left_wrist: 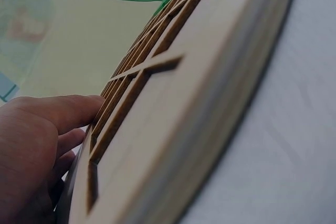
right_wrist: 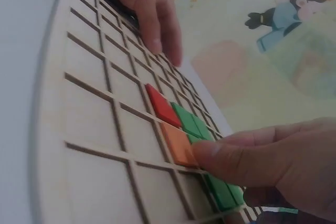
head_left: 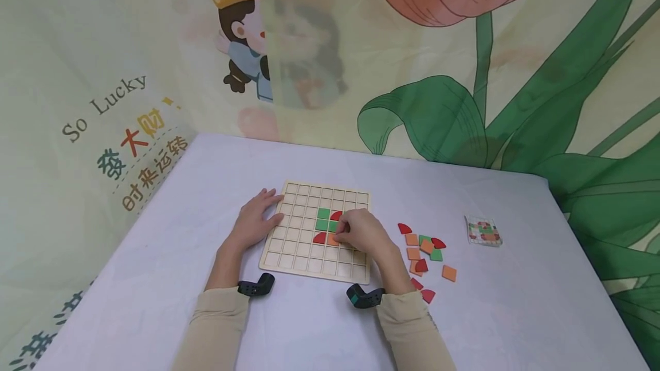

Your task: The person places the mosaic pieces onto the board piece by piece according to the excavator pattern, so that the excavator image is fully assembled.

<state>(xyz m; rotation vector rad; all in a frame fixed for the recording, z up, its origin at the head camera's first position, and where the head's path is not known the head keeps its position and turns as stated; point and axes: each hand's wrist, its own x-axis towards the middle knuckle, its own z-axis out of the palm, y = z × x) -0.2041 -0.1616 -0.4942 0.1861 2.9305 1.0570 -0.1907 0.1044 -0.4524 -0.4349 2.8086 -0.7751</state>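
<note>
A wooden grid board (head_left: 294, 233) lies on the table with coloured tiles in some cells. My left hand (head_left: 255, 221) rests at its left edge, fingers spread; the left wrist view shows the hand (left_wrist: 37, 145) touching the rim. Over the board's right part, my right hand (head_left: 366, 233) pinches at an orange square tile (right_wrist: 177, 145) that lies in a cell, the thumb on its edge. Next to it are a red quarter-circle tile (head_left: 319, 238) and green square tiles (head_left: 322, 225). Another red tile (head_left: 336, 216) sits higher up. My right fingers hide some cells.
Loose orange, green and red tiles (head_left: 449, 273) lie scattered right of the board, some overlapping. Farther right is a small pattern card (head_left: 483, 231) in a clear wrapping. A printed cloth (head_left: 309, 119) hangs behind the white table (head_left: 170, 216).
</note>
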